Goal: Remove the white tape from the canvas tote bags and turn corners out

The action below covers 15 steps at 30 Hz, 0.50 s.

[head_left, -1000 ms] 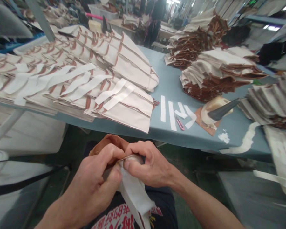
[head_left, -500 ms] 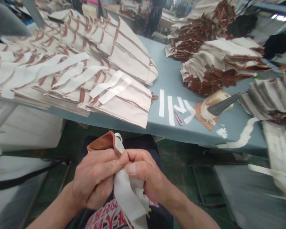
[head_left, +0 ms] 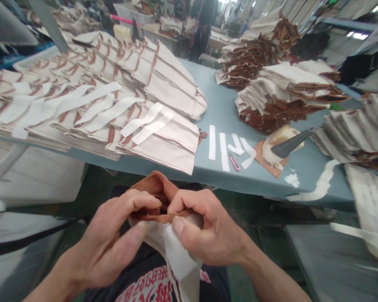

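Note:
Above my lap, both hands grip the rim of a sewn cream fabric piece with brown lining (head_left: pixel 155 183), which looks like a pouch or bag part. My left hand (head_left: pixel 116 235) pinches the left side of the rim, its fingers over the brown inside and its thumb on the cream outside. Close beside it, my right hand (head_left: pixel 204 226) pinches the rim between thumb and bent fingers. A white strip (head_left: pixel 178 251) hangs down the cream side from under my right thumb. The strip's upper end is hidden by that hand.
Overlapping cream pieces (head_left: pixel 168 147) with white strips on top cover the table's left side. White strips (head_left: pixel 212 142), a small pink cutter (head_left: pixel 234 162) and a pale block with a dark cone (head_left: pixel 290 144) lie on the blue-grey table (head_left: pixel 239 180). Brown-and-cream stacks (head_left: pixel 271 100) stand behind.
The fabric's rim has been turned and spread, so its brown inside now faces up. My left hand has moved left, away from my right hand. The view has tilted slightly upward.

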Available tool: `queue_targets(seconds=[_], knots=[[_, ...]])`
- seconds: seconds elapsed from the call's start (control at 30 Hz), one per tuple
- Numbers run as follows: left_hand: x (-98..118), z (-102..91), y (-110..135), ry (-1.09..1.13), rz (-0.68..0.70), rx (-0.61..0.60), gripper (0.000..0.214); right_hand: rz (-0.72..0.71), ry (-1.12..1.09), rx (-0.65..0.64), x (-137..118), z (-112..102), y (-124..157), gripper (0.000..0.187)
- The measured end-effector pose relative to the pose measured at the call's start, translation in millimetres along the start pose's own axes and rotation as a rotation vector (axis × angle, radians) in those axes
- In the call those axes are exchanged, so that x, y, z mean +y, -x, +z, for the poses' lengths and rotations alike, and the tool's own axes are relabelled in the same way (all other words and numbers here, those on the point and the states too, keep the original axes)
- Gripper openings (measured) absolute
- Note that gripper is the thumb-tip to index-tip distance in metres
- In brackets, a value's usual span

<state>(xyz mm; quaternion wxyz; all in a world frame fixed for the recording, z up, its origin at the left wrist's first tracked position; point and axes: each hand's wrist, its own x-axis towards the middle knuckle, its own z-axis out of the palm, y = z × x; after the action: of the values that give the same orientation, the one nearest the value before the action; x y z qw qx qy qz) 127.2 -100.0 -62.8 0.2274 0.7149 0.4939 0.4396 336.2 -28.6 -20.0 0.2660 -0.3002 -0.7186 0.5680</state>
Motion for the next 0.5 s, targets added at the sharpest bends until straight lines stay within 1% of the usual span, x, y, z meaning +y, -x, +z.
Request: queue_targets(seconds=[0.07, 0.1, 0.13, 0.2, 0.27, 0.3, 0.37, 0.4, 0.47, 0.5], knots=[[2.5, -13.3, -9.1, 0.01, -0.011, -0.19, 0.028, -0.109, 0.148, 0.01, 0.3, -4.1, 0.4, 0.008], [3.6, -17.4, -13.0, 0.019, -0.009, -0.256, 0.029, -0.157, 0.2, 0.007, 1.9, -5.0, 0.4, 0.009], [4.5, -19.6, -16.1, 0.03, 0.0, -0.302, 0.028, -0.199, 0.236, 0.006, 3.9, -5.5, 0.5, 0.01], [4.9, -18.0, -19.6, 0.031, 0.048, -0.353, 0.024, -0.257, 0.274, 0.011, 7.4, -5.7, 1.0, 0.01], [2.3, -10.9, -20.1, -0.037, 0.158, -0.336, 0.023, -0.268, 0.265, 0.024, 9.9, -5.0, 2.1, 0.008], [-0.4, -6.4, -19.5, -0.086, 0.23, -0.298, 0.024, -0.254, 0.237, 0.026, 10.9, -4.3, 2.8, 0.008], [-8.0, 1.9, -17.1, -0.172, 0.364, -0.2, 0.028, -0.175, 0.154, 0.017, 13.4, -2.1, 4.2, 0.007], [-12.3, 4.8, -15.4, -0.193, 0.405, -0.163, 0.03, -0.12, 0.11, 0.01, 15.1, -0.8, 4.7, 0.008], [-18.9, 7.1, -11.7, -0.187, 0.419, -0.131, 0.034, -0.025, 0.035, -0.02, 19.3, 1.1, 4.9, 0.009], [-20.4, 6.3, -10.1, -0.168, 0.403, -0.139, 0.034, -0.004, 0.009, -0.045, 21.5, 1.3, 4.7, 0.009]])
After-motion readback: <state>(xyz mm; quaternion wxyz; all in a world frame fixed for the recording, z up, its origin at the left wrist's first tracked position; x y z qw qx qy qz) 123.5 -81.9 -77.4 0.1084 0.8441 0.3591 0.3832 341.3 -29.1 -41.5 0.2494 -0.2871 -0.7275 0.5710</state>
